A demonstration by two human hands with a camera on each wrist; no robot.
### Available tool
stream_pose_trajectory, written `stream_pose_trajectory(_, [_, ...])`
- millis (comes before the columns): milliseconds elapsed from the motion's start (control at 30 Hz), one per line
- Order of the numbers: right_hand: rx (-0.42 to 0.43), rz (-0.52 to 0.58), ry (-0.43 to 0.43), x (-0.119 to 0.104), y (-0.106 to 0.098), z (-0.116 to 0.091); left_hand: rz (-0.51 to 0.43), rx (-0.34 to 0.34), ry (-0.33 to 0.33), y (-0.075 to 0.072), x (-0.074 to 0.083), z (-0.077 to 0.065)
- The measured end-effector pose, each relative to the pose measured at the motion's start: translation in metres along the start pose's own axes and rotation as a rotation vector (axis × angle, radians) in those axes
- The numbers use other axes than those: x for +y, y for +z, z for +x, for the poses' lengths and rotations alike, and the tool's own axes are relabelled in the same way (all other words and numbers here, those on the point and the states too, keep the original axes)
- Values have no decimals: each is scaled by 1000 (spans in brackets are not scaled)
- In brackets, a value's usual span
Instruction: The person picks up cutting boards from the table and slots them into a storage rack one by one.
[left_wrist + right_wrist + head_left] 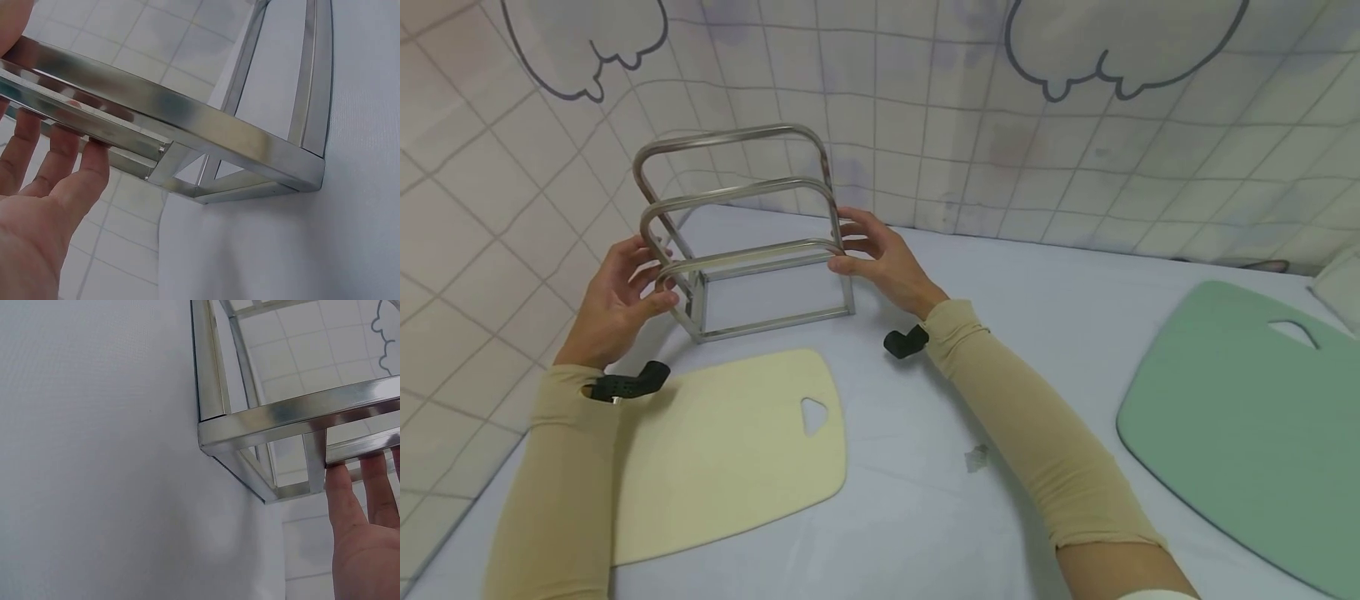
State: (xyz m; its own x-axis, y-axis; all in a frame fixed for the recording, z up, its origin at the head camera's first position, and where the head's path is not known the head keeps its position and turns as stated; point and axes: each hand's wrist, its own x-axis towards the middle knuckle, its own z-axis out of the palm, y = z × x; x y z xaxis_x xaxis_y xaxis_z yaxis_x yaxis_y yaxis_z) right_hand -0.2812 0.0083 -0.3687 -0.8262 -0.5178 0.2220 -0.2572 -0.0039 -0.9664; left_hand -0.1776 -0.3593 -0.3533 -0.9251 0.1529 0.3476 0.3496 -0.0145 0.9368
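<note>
A silver metal rack [775,323] with three rounded hoops stands at the back left of the table, near the tiled-pattern backdrop. On its left side my left hand [613,304] holds the uprights, thumb to the front and fingers behind. My right hand [883,262] grips the opposite side in a similar way, its thumb at the front hoop. Close up in the left wrist view, fingertips [94,150] touch the middle bar of the rack [206,125]. Fingers [340,487] meet the middle bar from below in the right wrist view.
A cream cutting board [730,450] lies flat in front of the rack, partly under the left forearm. Farther right lies a larger green cutting board [1240,433]. A small grey patch [976,458] marks the white tabletop [910,517]. The printed backdrop [962,150] rises behind.
</note>
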Motion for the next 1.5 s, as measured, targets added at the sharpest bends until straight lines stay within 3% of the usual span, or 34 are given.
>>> stream_pose_trajectory(400, [14, -18, -4, -4, -2, 4, 58, -27, -19, -6, 8, 10])
stream_pose_trajectory(1200, [9, -5, -7, 1, -4, -2, 19, -48, -19, -3, 2, 10])
stream_pose_trajectory(1300, [13, -4, -8, 0, -5, -3, 43, -52, -25, -2, 3, 10])
stream_pose_trajectory(1500, [15, -36, -4, 0, -8, -6, 178, -36, -62, 1, 4, 12])
